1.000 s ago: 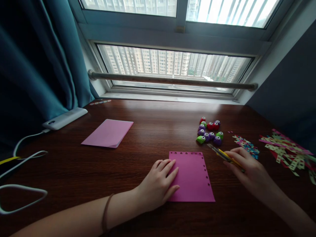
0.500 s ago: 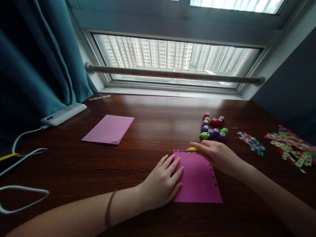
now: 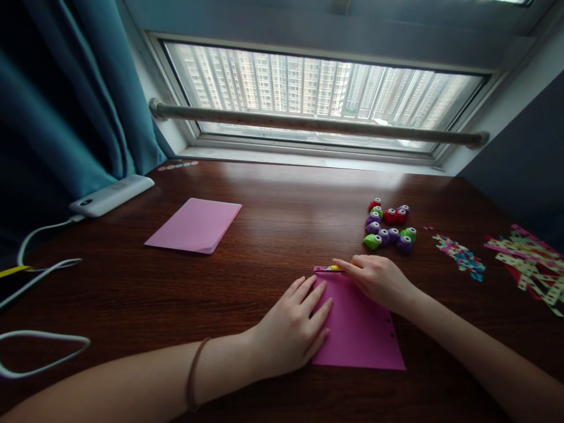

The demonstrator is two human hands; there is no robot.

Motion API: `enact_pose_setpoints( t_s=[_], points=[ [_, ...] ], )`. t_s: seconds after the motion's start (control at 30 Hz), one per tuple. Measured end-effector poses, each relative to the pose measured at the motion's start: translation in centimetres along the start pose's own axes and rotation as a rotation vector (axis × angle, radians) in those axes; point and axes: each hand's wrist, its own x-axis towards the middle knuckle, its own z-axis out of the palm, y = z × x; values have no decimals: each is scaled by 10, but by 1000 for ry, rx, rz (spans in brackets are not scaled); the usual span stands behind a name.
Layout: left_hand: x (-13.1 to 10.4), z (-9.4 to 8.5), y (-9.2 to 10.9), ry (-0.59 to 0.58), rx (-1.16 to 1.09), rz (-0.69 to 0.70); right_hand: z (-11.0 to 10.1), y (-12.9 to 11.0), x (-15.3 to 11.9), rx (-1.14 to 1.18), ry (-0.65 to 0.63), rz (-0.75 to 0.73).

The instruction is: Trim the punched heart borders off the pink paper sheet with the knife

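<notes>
A pink paper sheet (image 3: pixel 359 329) with small punched holes along its edges lies on the dark wooden table (image 3: pixel 273 223) in front of me. My left hand (image 3: pixel 293 326) lies flat on the sheet's left side, fingers spread, pressing it down. My right hand (image 3: pixel 379 282) grips a yellow craft knife (image 3: pixel 332 268) and rests on the sheet's upper part, with the blade tip at the top edge near the left corner.
A cluster of small coloured paper punches (image 3: pixel 388 226) sits behind my right hand. Paper scraps (image 3: pixel 460 257) and punched strips (image 3: pixel 533 267) lie at the right. A folded pink sheet (image 3: pixel 194 226), a white power bank (image 3: pixel 110 195) and white cables (image 3: pixel 39 341) lie left.
My right hand brought the knife from the right of the sheet onto its top edge, then slid it leftwards. The left hand stayed on the sheet. The view tilted down slightly.
</notes>
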Motion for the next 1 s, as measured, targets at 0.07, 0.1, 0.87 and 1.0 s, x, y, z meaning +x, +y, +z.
enact_pose_setpoints(
  t_s=[0.07,0.1,0.87,1.0],
  points=[
    [0,0,0,4,-5,-2,0,0,0,-3,-5,0],
    [0,0,0,10,-10,-3,0,0,0,-8,-4,-1],
    [1,-10,-4,-73,-26,-31,10,0,-3,19,24,5],
    [0,-11,-5,-90,-13,-22,6,2,-2,0,18,-13]
  ],
)
